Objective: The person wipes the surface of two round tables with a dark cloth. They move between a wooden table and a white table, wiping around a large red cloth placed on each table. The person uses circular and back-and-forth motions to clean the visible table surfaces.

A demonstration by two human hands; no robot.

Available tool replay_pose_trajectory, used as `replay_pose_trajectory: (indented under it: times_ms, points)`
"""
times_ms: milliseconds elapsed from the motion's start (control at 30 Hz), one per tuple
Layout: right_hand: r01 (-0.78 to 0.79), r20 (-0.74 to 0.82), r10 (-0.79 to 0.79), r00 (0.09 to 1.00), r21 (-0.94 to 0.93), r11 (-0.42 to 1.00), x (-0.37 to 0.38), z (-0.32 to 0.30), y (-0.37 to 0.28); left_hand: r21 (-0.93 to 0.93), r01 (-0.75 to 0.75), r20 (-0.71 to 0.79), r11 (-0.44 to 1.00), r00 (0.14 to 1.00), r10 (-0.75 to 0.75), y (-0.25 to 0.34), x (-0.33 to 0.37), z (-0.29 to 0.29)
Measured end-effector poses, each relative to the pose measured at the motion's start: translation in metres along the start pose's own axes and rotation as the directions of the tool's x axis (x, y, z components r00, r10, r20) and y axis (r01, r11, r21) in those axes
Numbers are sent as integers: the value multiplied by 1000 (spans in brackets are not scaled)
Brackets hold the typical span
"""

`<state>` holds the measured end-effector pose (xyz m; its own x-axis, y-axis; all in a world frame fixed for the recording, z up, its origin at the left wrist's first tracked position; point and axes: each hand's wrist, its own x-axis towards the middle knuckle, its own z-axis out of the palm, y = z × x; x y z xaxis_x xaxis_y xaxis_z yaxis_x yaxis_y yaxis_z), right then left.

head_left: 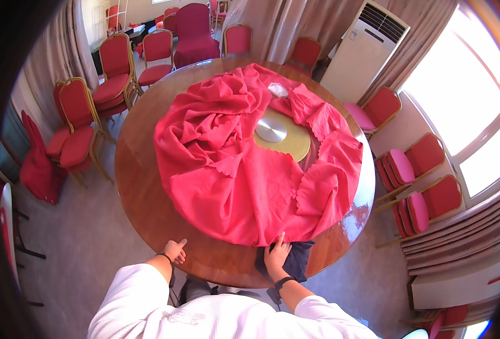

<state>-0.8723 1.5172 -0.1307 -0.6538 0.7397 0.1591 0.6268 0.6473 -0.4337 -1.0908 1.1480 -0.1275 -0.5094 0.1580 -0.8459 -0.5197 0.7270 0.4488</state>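
Observation:
A round, glossy brown wooden table (pixel 140 169) stands before me. A large red tablecloth (pixel 227 195) with scalloped edges lies rumpled in folds around its middle. Through a gap in the cloth shows a gold turntable (pixel 295 144) with a silver disc (pixel 271 129) at its centre. My right hand (pixel 277 255) holds a dark cloth (pixel 299 257) down at the near edge, fingertips against the tablecloth's hem. To its left, my left hand (pixel 175 251) is at the table's rim, thumb apart, fingers loosely bent and holding nothing.
A small white packet (pixel 278 90) lies at the far side among the folds. Red chairs (pixel 79 121) surround the table, with stacked chairs (pixel 413 164) by the right-hand windows. A white floor-standing air conditioner (pixel 363 51) and a cloth-covered chair (pixel 196 37) stand behind.

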Motion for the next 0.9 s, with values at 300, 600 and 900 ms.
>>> replay_pose_trajectory:
  times_ms: [300,600,900]
  points:
    - [49,61,-47,997,-39,998,-2,-3,1,-11,10,-18,1000,1000,-10,4,-5,4]
    - [103,125,-93,988,-83,991,-7,1,-11,-2,14,-22,1000,1000,-14,2,-1,8]
    - [240,140,-231,963,-50,970,-19,21,-21,-6,0,-35,1000,999,0,-2,5,14]
